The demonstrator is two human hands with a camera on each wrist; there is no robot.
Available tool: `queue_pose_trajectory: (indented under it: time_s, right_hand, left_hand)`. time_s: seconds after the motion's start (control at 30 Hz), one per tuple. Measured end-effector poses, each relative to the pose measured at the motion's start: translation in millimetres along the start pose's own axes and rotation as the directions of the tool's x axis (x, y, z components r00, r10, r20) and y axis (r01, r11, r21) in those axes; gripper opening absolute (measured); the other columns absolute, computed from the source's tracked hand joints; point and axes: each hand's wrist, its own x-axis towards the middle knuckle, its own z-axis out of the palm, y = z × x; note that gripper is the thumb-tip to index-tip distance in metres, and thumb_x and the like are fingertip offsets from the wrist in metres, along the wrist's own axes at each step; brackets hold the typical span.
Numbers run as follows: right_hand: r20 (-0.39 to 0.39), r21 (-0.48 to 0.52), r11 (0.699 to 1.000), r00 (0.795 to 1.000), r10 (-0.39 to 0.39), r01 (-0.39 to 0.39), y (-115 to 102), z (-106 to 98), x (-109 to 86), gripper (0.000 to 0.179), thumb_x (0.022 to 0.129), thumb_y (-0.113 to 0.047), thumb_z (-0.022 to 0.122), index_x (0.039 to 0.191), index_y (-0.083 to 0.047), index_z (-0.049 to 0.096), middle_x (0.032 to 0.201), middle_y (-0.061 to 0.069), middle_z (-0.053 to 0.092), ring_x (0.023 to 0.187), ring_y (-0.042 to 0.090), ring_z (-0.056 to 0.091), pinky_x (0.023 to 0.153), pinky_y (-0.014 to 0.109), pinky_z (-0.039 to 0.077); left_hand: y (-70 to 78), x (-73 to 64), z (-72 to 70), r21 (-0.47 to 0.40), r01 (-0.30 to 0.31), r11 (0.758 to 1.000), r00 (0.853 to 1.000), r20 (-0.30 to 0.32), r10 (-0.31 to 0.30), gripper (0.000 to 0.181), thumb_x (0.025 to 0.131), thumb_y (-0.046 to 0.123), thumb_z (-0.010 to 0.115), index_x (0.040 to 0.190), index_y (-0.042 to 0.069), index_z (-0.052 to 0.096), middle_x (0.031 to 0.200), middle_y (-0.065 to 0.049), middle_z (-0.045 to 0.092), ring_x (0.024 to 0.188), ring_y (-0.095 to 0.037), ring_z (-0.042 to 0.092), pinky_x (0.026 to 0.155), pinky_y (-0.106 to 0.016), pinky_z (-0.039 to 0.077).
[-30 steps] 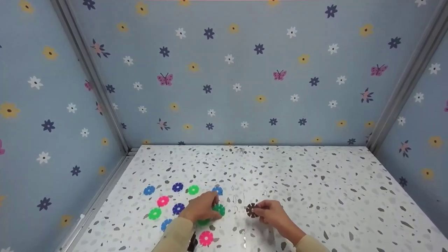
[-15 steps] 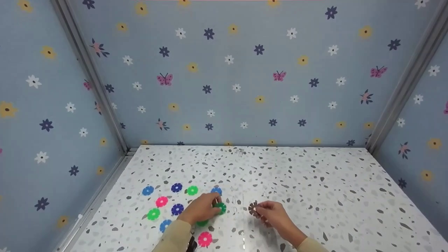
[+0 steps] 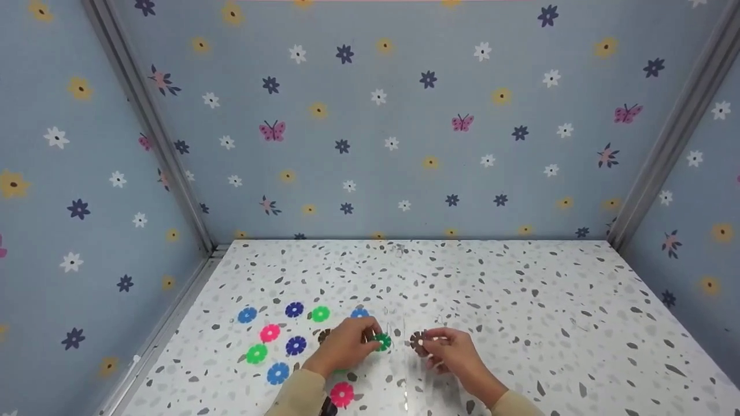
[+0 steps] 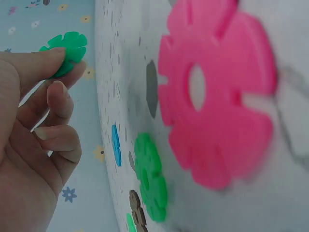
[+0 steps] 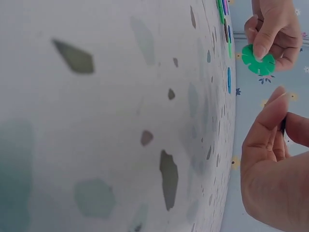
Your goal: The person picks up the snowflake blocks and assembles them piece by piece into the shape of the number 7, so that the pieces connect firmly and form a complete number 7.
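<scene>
Between thumb and fingers my left hand (image 3: pixel 348 345) pinches a green flower-shaped disc (image 3: pixel 384 342) with notched edges. The same green disc (image 4: pixel 76 44) is raised off the table in the left wrist view. Facing it across a small gap, a brown notched disc (image 3: pixel 417 343) is pinched by my right hand (image 3: pixel 459 357). In the right wrist view the fingers of my right hand (image 5: pixel 265 169) hide nearly all of the brown disc. A pink disc (image 3: pixel 342 394) lies flat below my left hand, and another green disc (image 4: pixel 150 177) is partly hidden under it in the head view.
Several more discs lie flat on the left of the speckled white table (image 3: pixel 520 312), among them a blue disc (image 3: pixel 278 373), a dark blue disc (image 3: pixel 296 345) and a pink disc (image 3: pixel 269 333). Flower-patterned walls (image 3: pixel 404 121) enclose the back and sides.
My left hand has moved right with the green disc, closer to the brown one, uncovering a brown disc on the table. My right hand has turned the brown disc slightly.
</scene>
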Motion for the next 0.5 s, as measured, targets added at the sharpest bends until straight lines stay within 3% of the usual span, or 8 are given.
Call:
queue_pose_trajectory:
  time_s: [0.33, 0.5]
  right_hand:
    - [-0.011, -0.02, 0.999, 1.0, 0.029, -0.03, 1.7, 1.1, 2.9, 0.034, 0.088, -0.01, 0.07, 0.118, 0.003, 0.06, 0.087, 0.01, 0.073, 0.055, 0.013, 0.06, 0.049, 0.025, 0.049]
    - [0.015, -0.021, 1.0, 1.0, 0.012, -0.012, 2.3, 1.6, 3.3, 0.034, 0.09, -0.011, 0.07, 0.12, 0.003, 0.06, 0.085, 0.01, 0.073, 0.05, 0.01, 0.053, 0.047, 0.023, 0.044]
  left_hand:
    - [9.5, -0.3, 11.8, -0.104, -0.118, 0.988, 0.992, -0.066, 0.112, 0.009, 0.088, 0.014, 0.074, 0.085, 0.016, 0.066, 0.077, 0.011, 0.062, 0.067, -0.004, 0.055, 0.061, -0.022, 0.049]
    - [14.9, 0.9, 17.6, -0.106, -0.176, 0.979, 0.981, -0.099, 0.166, 0.012, 0.087, 0.012, 0.075, 0.082, 0.016, 0.066, 0.075, 0.013, 0.062, 0.065, -0.002, 0.054, 0.059, -0.021, 0.049]
